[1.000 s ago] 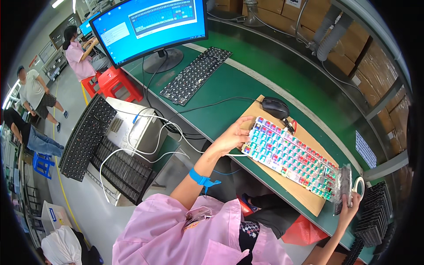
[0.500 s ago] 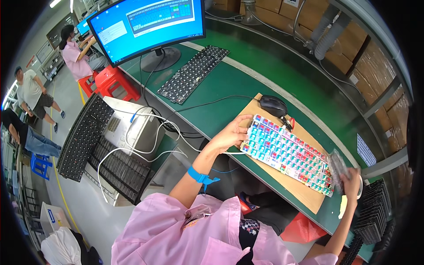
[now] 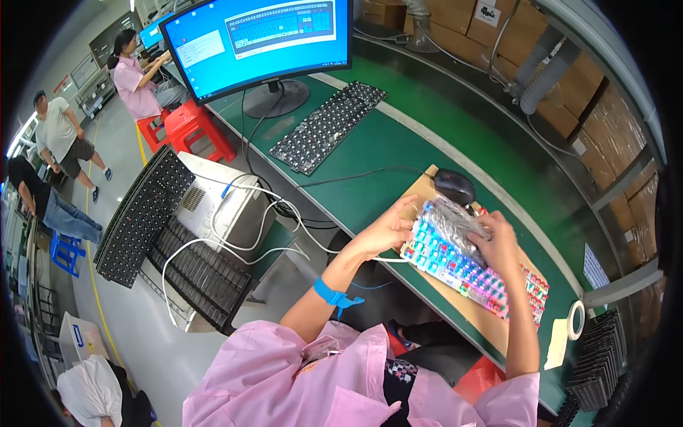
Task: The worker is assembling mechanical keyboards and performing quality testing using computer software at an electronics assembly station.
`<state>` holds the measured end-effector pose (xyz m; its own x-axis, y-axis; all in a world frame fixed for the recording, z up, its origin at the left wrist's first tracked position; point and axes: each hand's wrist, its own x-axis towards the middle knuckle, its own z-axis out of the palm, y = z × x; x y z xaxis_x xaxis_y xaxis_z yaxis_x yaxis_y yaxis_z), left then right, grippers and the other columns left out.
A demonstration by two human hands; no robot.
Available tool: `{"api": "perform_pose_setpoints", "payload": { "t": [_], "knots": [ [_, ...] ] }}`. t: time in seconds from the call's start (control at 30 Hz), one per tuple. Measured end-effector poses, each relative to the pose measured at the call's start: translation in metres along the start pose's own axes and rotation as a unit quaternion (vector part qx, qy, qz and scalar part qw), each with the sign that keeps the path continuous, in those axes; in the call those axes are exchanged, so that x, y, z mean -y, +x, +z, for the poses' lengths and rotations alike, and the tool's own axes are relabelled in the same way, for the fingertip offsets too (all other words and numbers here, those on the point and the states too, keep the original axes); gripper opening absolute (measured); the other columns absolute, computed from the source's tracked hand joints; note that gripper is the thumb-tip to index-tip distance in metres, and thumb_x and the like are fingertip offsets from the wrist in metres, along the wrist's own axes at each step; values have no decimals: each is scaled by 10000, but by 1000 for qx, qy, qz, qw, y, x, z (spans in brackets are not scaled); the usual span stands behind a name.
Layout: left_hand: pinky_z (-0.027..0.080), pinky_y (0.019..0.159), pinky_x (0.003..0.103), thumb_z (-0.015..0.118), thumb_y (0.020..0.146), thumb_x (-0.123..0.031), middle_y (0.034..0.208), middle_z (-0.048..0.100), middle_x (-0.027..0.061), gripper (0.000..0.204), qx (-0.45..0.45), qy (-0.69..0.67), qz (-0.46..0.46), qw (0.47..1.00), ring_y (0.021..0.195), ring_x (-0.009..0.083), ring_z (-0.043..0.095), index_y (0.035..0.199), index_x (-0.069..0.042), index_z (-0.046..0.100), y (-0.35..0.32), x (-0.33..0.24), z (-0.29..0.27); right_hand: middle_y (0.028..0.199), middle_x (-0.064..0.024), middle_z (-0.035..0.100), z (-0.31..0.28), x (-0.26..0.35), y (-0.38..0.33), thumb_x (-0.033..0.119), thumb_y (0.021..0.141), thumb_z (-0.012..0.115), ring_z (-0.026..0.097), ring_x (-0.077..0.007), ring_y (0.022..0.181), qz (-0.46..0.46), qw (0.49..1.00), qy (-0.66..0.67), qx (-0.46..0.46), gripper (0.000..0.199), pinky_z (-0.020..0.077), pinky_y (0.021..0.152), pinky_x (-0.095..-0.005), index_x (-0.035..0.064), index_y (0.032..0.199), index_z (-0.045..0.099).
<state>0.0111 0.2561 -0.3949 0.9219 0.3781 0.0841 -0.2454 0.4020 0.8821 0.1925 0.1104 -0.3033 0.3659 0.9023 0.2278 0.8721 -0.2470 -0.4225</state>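
Observation:
A keyboard without keycaps [image 3: 455, 274], its switches lit in blue, pink and red, lies slanted on a brown board [image 3: 498, 334] on the green bench. At its left end, beside the white cable, my left hand [image 3: 389, 229] has its fingers bent around the edge and grips it. My right hand [image 3: 494, 245] is closed on a crumpled, clear-grey plastic-wrapped bundle [image 3: 455, 226] and presses it on the upper left keys area. What lies inside the wrapping I cannot make out. The bundle and my right forearm hide part of the switches.
A black mouse [image 3: 454, 186] sits just behind the board. Farther back are a bare black keyboard plate [image 3: 329, 127] and a monitor [image 3: 263, 46]. Stacked black plates [image 3: 601, 363] and a tape roll [image 3: 576, 319] stand at right. Left is a rack of plates [image 3: 196, 267] with looped white cables.
My right hand has carried the plastic-wrapped bundle from the keyboard's right end to its left part. The lights shifted towards blue and pink, and highlighted keys on the monitor changed.

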Motion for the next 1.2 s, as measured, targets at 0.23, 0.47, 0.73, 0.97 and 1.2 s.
{"api": "perform_pose_setpoints", "payload": {
  "t": [0.23, 0.47, 0.73, 0.97, 1.2],
  "knots": [
    [321, 461, 152, 471, 762, 99, 868, 576, 122, 704, -9, -5, 4, 1000, 624, 98, 489, 1355, -126, 164, 2, 0, 5, 847, -69, 507, 12, 9, 16, 43, 648, 647, 536, -240, 674, -5, 995, -93, -42, 235, 443, 618, -323, 79, 881, 646],
    [302, 430, 167, 425, 740, 126, 806, 567, 130, 717, -33, -12, 5, 999, 584, 91, 465, 1355, -101, 133, 1, -1, 10, 877, -64, 492, -4, 27, 16, 8, 632, 650, 517, -237, 662, 2, 997, -9, -81, 231, 432, 617, -315, 59, 857, 631],
    [326, 416, 167, 474, 755, 111, 859, 580, 143, 713, -33, 22, 8, 999, 617, 96, 497, 1358, -101, 159, 5, 2, -1, 878, -61, 479, 27, 22, -21, 2, 615, 654, 508, -234, 635, -40, 996, -20, -72, 239, 427, 578, -314, 68, 843, 629],
    [371, 444, 187, 433, 746, 127, 940, 561, 210, 683, -62, 9, -29, 998, 640, 144, 535, 1344, -85, 180, 6, -6, 10, 874, -59, 467, 16, 21, -59, -7, 558, 642, 505, -230, 615, -19, 994, -87, -61, 302, 415, 523, -321, 99, 841, 635],
    [438, 543, 210, 477, 709, 149, 1048, 529, 250, 745, -32, -4, -41, 999, 754, 194, 571, 1348, -86, 175, 6, -5, 4, 873, -65, 457, -39, -15, -132, -48, 542, 608, 492, -223, 603, 58, 975, -171, -130, 342, 401, 522, -297, 79, 859, 634]
  ]
}}
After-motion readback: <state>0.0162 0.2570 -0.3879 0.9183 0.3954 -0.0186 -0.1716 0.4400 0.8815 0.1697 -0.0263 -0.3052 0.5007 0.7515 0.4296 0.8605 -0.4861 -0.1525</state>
